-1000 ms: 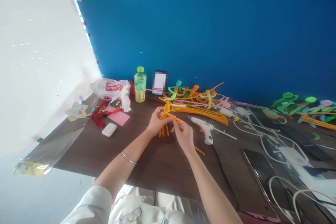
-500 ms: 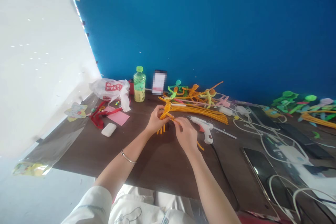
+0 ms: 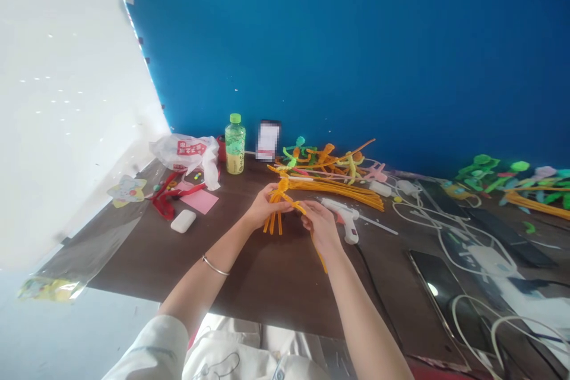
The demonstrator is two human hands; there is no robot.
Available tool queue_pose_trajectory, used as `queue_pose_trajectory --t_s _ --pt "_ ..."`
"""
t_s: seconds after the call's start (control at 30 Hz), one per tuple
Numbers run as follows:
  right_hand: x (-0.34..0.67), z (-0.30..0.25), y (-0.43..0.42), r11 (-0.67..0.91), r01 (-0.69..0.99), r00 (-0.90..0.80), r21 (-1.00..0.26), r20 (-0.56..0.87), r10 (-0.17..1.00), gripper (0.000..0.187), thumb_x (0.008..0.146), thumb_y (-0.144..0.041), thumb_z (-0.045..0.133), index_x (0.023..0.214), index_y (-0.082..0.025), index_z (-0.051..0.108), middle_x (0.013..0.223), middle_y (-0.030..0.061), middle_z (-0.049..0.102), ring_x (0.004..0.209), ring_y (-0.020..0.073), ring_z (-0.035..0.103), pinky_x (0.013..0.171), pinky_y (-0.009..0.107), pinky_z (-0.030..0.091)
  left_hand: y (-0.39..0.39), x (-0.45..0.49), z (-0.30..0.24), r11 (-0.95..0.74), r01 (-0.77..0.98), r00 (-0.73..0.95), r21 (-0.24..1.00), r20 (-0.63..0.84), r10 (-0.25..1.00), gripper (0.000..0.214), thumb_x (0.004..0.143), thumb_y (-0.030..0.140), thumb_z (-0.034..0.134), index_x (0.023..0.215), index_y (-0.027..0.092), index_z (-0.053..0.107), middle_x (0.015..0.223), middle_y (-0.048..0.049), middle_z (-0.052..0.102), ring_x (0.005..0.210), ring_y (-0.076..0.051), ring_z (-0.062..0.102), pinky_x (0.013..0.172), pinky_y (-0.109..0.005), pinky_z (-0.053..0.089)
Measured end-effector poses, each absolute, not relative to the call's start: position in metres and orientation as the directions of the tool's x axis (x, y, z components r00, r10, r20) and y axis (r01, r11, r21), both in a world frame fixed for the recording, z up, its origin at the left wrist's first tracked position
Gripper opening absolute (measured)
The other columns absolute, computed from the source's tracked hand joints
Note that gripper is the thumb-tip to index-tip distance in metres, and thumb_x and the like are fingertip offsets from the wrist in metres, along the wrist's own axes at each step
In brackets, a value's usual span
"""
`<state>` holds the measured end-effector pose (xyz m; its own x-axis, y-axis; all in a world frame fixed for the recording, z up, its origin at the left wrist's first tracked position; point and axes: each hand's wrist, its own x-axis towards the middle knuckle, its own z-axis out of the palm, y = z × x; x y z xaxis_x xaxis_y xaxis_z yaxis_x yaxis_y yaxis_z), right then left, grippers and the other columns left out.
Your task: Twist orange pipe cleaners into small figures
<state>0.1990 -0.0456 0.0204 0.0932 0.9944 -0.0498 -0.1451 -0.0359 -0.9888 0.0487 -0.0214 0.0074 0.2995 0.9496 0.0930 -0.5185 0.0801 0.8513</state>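
Between my hands is an orange pipe-cleaner figure [image 3: 282, 187], with several stems hanging down below it. My left hand [image 3: 263, 209] is closed around the figure's left side, its thumb reaching across toward the right. My right hand [image 3: 321, 224] pinches an orange stem that sticks out to the right of the figure. The stem's loose end trails below my right palm toward the wrist. Behind the figure lies a bundle of orange pipe cleaners [image 3: 347, 193]. A white glue gun [image 3: 348, 222] rests just right of my right hand.
At the back stand a green-capped bottle [image 3: 235, 145] and a phone [image 3: 268, 141]. Finished pipe-cleaner figures [image 3: 328, 157] lie along the wall. On the left are red-handled scissors or pliers [image 3: 164, 205], a white case [image 3: 183, 221] and a plastic bag [image 3: 187, 151]. Cables and a dark phone [image 3: 449, 291] are at the right.
My left thumb has moved right along the orange stem. My right hand has turned and shifted slightly right and down, and the stem's loose end now hangs closer to my wrist.
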Motion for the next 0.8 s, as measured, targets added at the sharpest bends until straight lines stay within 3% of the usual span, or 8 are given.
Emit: queue_pose_trajectory --t_s 0.13,0.3,0.5,0.6,0.7,0.8 --pt "0.191 0.016 -0.048 -0.059 -0.131 0.133 -0.990 -0.076 0.988 0.037 0.053 -0.046 0.073 0.072 -0.015 0.063 0.059 -0.0004 0.059 0.037 0.0043 0.038 0.033 0.019 0.022 -0.022 0.055 0.006 0.047 -0.563 0.182 0.825 0.068 0.981 0.053 0.053 0.024 0.079 0.094 0.017 0.045 0.075 0.0017 0.064 0.071 -0.013 0.064 0.079 -0.036 0.052" --pt "0.183 0.014 -0.051 -0.018 0.060 0.128 -0.998 -0.010 0.992 0.040 0.062 -0.053 0.065 0.072 -0.014 0.064 0.053 0.0012 0.059 0.033 0.0056 0.037 0.031 0.020 0.024 -0.022 0.058 0.003 -0.069 -0.511 0.063 0.857 0.118 0.991 0.056 0.053 0.026 0.078 0.096 0.018 0.044 0.074 0.0014 0.064 0.067 -0.013 0.063 0.073 -0.033 0.051" --pt "0.183 0.013 -0.055 0.161 0.377 0.079 -0.912 0.205 0.976 0.031 0.072 -0.045 0.056 0.071 -0.015 0.065 0.057 0.0054 0.065 0.052 0.0175 0.059 0.050 0.027 0.044 -0.023 0.058 0.003 -0.166 -0.373 0.008 0.913 0.182 0.983 0.050 0.060 0.026 0.074 0.099 0.019 0.042 0.078 -0.0015 0.065 0.070 -0.015 0.064 0.070 -0.031 0.051" --pt "0.184 0.012 -0.057 0.257 0.556 0.039 -0.791 0.334 0.942 0.024 0.074 -0.038 0.054 0.075 -0.017 0.065 0.065 0.0056 0.067 0.061 0.0199 0.063 0.058 0.029 0.047 -0.023 0.059 0.003 -0.207 -0.299 -0.054 0.931 0.200 0.978 0.047 0.063 0.025 0.071 0.098 0.019 0.042 0.080 -0.0024 0.065 0.074 -0.017 0.065 0.072 -0.032 0.050" --pt "0.184 0.011 -0.059 0.320 0.770 -0.044 -0.552 0.454 0.890 0.020 0.078 -0.030 0.049 0.080 -0.020 0.065 0.073 0.0049 0.068 0.064 0.0188 0.062 0.059 0.028 0.045 -0.024 0.060 0.003 -0.236 -0.259 -0.092 0.937 0.219 0.971 0.043 0.065 0.024 0.069 0.098 0.020 0.041 0.083 -0.0034 0.064 0.079 -0.019 0.065 0.074 -0.034 0.050" --pt "0.185 0.011 -0.060 0.362 0.878 -0.145 -0.314 0.546 0.825 0.023 0.083 -0.025 0.043 0.085 -0.021 0.065 0.082 0.0057 0.065 0.069 0.0166 0.061 0.053 0.023 0.041 -0.024 0.061 0.003 -0.275 -0.221 -0.095 0.936 0.259 0.961 0.041 0.066 0.022 0.068 0.097 0.020 0.041 0.083 -0.0034 0.064 0.084 -0.020 0.064 0.078 -0.035 0.049"
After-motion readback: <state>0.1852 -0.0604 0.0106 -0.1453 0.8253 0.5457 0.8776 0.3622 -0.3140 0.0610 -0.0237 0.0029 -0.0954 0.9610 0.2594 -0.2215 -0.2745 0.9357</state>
